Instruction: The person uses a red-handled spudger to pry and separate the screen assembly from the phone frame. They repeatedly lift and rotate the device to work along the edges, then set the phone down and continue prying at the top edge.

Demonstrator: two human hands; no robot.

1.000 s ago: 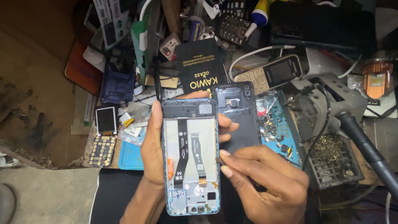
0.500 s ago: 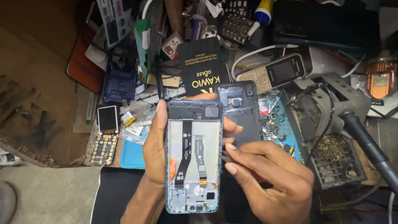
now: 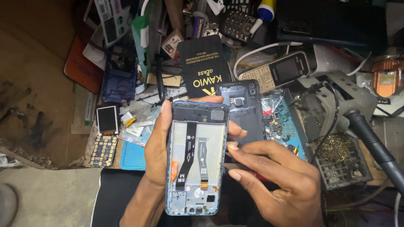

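Note:
My left hand (image 3: 153, 147) grips an opened blue smartphone (image 3: 195, 168) from its left side, back cover off, with black and grey flex cables showing inside. My right hand (image 3: 277, 185) pinches a thin dark pointed tool (image 3: 232, 166) whose tip rests against the phone's right edge. A dark back cover (image 3: 246, 111) with a camera cutout lies just behind the phone, partly hidden by it and by my left fingertips.
The bench is crowded: a black flat packet (image 3: 202, 67), a keypad phone (image 3: 280, 71), a small screen module (image 3: 107, 120), a keypad board (image 3: 103, 149), a blue mat (image 3: 132, 156), a soldering stand with brass wool (image 3: 336, 157), a black handle (image 3: 374, 143) and a bare floor (image 3: 42, 197) at left.
My right hand has edged slightly right and down along the phone's right edge. My left hand keeps the phone in nearly the same place.

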